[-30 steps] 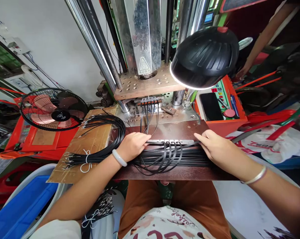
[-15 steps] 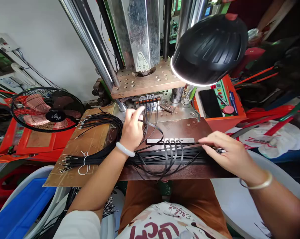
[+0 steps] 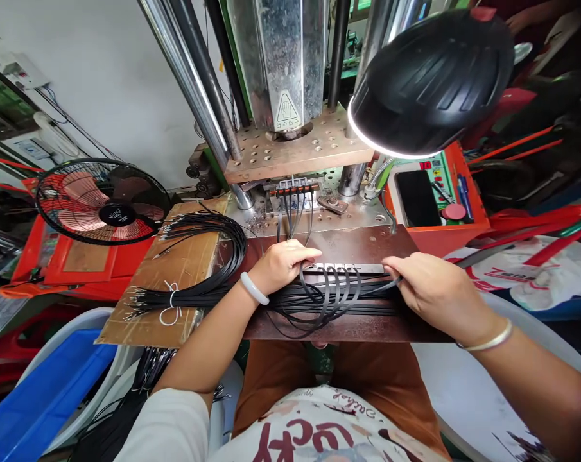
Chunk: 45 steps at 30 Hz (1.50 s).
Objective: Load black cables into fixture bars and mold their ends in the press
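Head view: I find left hand [image 3: 281, 262] and right hand [image 3: 432, 292], fingers clamped on cable [image 3: 393, 283]. A slotted bar [image 3: 370, 269] lies between.

Materials and finish: chiefly bare metal, plastic, cardboard and cloth.
Black, flat, flexible cords [image 3: 237, 244]: plastic-looking, smooth, dull sheen. Silver, slotted, narrow bar [image 3: 367, 268]: metal, satin. Reddish-brown, flat surface [image 3: 352, 240]: smooth, semi-gloss, scuffed; base material cannot be determined. Brown, flat cardboard sheet [image 3: 189, 263]: paper-based, creased, shiny in patches. Thick, brownish, drilled press plate [image 3: 297, 156]: metal, matt, worn. Silver, angular press housing [image 3: 285, 58]: metal, glossy, mottled and scratched. Black, domed lamp head [image 3: 429, 83]: plastic in appearance, ribbed, semi-gloss. Long, blue container [image 3: 49, 391]: plastic in appearance, smooth. Orange-brown trousers [image 3: 275, 378]: cloth, matt.
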Motion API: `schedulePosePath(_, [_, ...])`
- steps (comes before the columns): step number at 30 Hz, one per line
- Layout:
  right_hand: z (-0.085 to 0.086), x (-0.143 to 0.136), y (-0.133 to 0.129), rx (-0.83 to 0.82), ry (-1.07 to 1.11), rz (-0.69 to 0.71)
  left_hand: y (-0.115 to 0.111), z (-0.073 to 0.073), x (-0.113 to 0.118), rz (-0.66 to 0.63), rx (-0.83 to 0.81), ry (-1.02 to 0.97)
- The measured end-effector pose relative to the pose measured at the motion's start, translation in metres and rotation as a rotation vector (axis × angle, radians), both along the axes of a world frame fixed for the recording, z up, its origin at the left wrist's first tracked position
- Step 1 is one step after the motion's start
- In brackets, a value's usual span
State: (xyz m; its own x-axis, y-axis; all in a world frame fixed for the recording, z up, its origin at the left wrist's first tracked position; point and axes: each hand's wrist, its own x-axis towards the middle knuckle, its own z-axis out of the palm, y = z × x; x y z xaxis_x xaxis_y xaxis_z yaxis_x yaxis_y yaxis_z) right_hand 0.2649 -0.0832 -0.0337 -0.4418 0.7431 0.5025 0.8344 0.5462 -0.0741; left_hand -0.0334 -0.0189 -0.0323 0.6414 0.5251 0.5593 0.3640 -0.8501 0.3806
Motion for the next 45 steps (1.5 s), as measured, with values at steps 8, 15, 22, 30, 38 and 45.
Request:
schedulePosePath(8, [-0.009, -0.025, 0.023, -0.230, 0.386, 0.079, -0.003, -0.011, 0.010, -0.032, -0.269, -0.106])
schedulePosePath(15, [-0.004, -0.033, 0.019, -0.034, -0.057, 0.089, -0.002, -0.011, 0.009, 0.118, -0.173, -0.144])
schedulePosePath(22, [-0.005, -0.033, 0.016, 0.030, -0.025, 0.107, -0.004, -0.013, 0.003, 0.103, -0.131, -0.014])
schedulePosePath(30, [-0.003, -0.035, 0.014, 0.017, -0.107, 0.101, -0.005, -0.015, 0.005, 0.126, 0.009, 0.094])
schedulePosePath(38, [-0.007, -0.033, 0.017, -0.022, -0.067, 0.107, -0.021, -0.013, 0.010, 0.050, 0.055, 0.217])
schedulePosePath(45, [-0.014, -0.018, 0.033, -0.111, 0.075, 0.176, 0.003, 0.028, -0.039, 0.333, -0.323, -0.017])
